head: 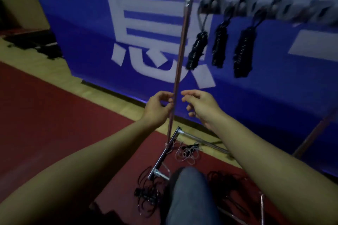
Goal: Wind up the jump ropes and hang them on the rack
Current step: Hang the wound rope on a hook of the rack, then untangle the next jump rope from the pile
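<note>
Three wound black jump ropes hung from the rack's top bar, all right of the rack's upright pole: the first bundle nearest the pole, the second bundle next, the third bundle farthest right. Each dangled by a loop from the bar; the bar itself was motion-blurred, hook details not readable.

Unwound ropes lay on the floor around the pole's foot: a pale loose rope just right of the base bar, a black tangle left of and below it, another dark tangle further right.

Left hand was raised just left of the pole, fingers curled, fingertips at or touching the pole; could not tell whether it gripped the pole or held anything. Right hand was just right of the pole, apart from it, fingers loosely curled, nothing visible in it.

A knee in blue denim sat below the pole's base. Behind the pole stood a blue banner with large white characters. Red matting and a strip of pale wood floor lay left of the pole.
</note>
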Available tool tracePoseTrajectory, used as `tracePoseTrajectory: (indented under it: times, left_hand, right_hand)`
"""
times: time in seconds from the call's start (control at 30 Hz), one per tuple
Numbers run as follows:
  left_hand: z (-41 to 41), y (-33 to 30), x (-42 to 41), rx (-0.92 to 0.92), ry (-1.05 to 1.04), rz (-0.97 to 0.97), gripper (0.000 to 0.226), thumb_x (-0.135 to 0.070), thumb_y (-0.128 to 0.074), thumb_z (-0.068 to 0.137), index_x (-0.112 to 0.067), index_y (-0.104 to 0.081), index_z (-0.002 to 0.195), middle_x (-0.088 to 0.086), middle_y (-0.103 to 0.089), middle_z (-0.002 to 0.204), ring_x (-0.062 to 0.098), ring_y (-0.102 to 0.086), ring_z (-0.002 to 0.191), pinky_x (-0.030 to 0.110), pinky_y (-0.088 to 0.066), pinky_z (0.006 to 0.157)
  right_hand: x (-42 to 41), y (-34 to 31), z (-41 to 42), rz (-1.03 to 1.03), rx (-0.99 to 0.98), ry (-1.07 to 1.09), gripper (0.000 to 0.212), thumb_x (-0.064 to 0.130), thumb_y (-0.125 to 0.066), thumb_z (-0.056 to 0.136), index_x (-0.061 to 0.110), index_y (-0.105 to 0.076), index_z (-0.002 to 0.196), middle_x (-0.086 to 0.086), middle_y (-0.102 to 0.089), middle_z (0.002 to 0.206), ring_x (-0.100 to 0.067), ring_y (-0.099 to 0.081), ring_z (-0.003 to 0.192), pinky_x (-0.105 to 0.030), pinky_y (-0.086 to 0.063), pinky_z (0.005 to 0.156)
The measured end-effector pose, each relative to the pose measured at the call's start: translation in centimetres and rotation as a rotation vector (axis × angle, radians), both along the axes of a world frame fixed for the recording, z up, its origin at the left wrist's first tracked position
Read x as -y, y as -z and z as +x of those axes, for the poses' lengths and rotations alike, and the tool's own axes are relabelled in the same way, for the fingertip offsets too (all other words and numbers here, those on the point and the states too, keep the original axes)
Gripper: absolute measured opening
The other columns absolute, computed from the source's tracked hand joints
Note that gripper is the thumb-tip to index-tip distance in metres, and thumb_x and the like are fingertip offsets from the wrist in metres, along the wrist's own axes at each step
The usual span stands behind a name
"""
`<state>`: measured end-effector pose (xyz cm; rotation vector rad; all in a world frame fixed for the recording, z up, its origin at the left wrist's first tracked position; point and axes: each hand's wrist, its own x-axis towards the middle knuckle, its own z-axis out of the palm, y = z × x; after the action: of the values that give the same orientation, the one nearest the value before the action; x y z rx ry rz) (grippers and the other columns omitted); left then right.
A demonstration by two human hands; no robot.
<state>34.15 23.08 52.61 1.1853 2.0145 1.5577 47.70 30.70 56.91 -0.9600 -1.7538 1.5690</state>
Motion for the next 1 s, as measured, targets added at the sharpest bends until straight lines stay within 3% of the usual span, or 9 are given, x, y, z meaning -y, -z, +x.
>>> tracePoseTrajectory:
  times: [0.23, 0.3, 0.47, 0.57, 0.67, 0.73, 0.83, 1.0]
  left_hand:
    - [-9.0, 10.8, 7.1, -0.010, -0.211, -0.222, 0.026, -0.002, -0.065, 0.086, -0.018, -0.066, 0.107, -0.009, -0.062, 0.087, 0.001, -0.050, 0.057, 0.012, -0.041, 0.056]
    - [-10.5, 14.3, 8.5, -0.006, -0.252, -0.285, 0.025, -0.003, -0.064, 0.086, -0.019, -0.067, 0.105, -0.010, -0.063, 0.089, 0.001, -0.051, 0.059, 0.018, -0.042, 0.061]
    - [-12.3, 23.9, 10.1, 0.074, -0.232, -0.519, 0.024, -0.009, -0.061, 0.090, -0.029, -0.062, 0.102, -0.012, -0.066, 0.099, 0.010, -0.061, 0.078, 0.022, -0.046, 0.075]
    - [-12.7, 29.6, 10.2, 0.139, -0.223, -0.654, 0.023, -0.007, -0.056, 0.091, -0.028, -0.062, 0.099, -0.007, -0.070, 0.107, 0.012, -0.063, 0.093, 0.021, -0.044, 0.081]
    - [-12.3, 34.2, 10.4, 0.191, -0.244, -0.712, 0.022, -0.007, -0.054, 0.092, -0.020, -0.066, 0.105, -0.003, -0.071, 0.112, 0.018, -0.065, 0.100, 0.024, -0.046, 0.086]
    - [-11.8, 36.4, 10.6, 0.210, -0.238, -0.728, 0.022, -0.006, -0.054, 0.092, -0.017, -0.066, 0.108, 0.000, -0.072, 0.111, 0.024, -0.066, 0.100, 0.029, -0.049, 0.087]
    - [-11.7, 38.9, 11.0, 0.192, -0.182, -0.799, 0.022, -0.009, -0.054, 0.093, -0.019, -0.065, 0.110, -0.001, -0.071, 0.111, 0.030, -0.065, 0.097, 0.036, -0.051, 0.084]
    - [-12.9, 42.2, 11.9, 0.163, -0.187, -0.886, 0.029, -0.009, -0.051, 0.092, -0.023, -0.065, 0.114, -0.001, -0.070, 0.115, 0.030, -0.064, 0.102, 0.034, -0.050, 0.084]
  right_hand:
    - [2.8, 11.5, -10.7, -0.260, 0.275, -0.244, 0.017, 0.004, -0.049, 0.098, 0.011, -0.064, 0.099, -0.002, -0.060, 0.081, -0.009, -0.045, 0.052, -0.017, -0.037, 0.039]
    - [3.2, 15.8, -13.1, -0.271, 0.398, -0.287, 0.019, 0.003, -0.048, 0.097, 0.013, -0.064, 0.094, -0.003, -0.061, 0.081, -0.009, -0.047, 0.052, -0.018, -0.039, 0.039]
    - [4.4, 27.4, -15.7, -0.272, 0.648, -0.270, 0.021, -0.002, -0.046, 0.096, 0.008, -0.064, 0.103, -0.006, -0.058, 0.077, -0.014, -0.048, 0.052, -0.019, -0.043, 0.037]
    - [5.5, 35.5, -16.1, -0.217, 0.773, -0.303, 0.022, 0.001, -0.051, 0.092, 0.013, -0.065, 0.080, -0.009, -0.060, 0.073, -0.025, -0.056, 0.056, -0.030, -0.053, 0.052]
    - [6.7, 42.5, -16.4, -0.056, 0.945, -0.421, 0.031, 0.004, -0.051, 0.085, 0.013, -0.054, 0.055, -0.007, -0.058, 0.067, -0.037, -0.067, 0.077, -0.040, -0.057, 0.074]
    - [8.0, 45.7, -16.0, 0.069, 1.060, -0.497, 0.024, 0.005, -0.051, 0.087, 0.011, -0.057, 0.064, -0.012, -0.063, 0.079, -0.033, -0.064, 0.084, -0.032, -0.050, 0.074]
    - [9.3, 50.0, -15.4, 0.128, 1.126, -0.496, 0.021, 0.009, -0.052, 0.090, 0.010, -0.072, 0.097, -0.015, -0.071, 0.101, -0.033, -0.065, 0.099, -0.033, -0.050, 0.082]
    - [10.1, 55.3, -15.5, 0.281, 1.238, -0.536, 0.033, 0.004, -0.036, 0.098, 0.009, -0.057, 0.123, -0.011, -0.059, 0.127, -0.030, -0.052, 0.119, -0.037, -0.043, 0.096]
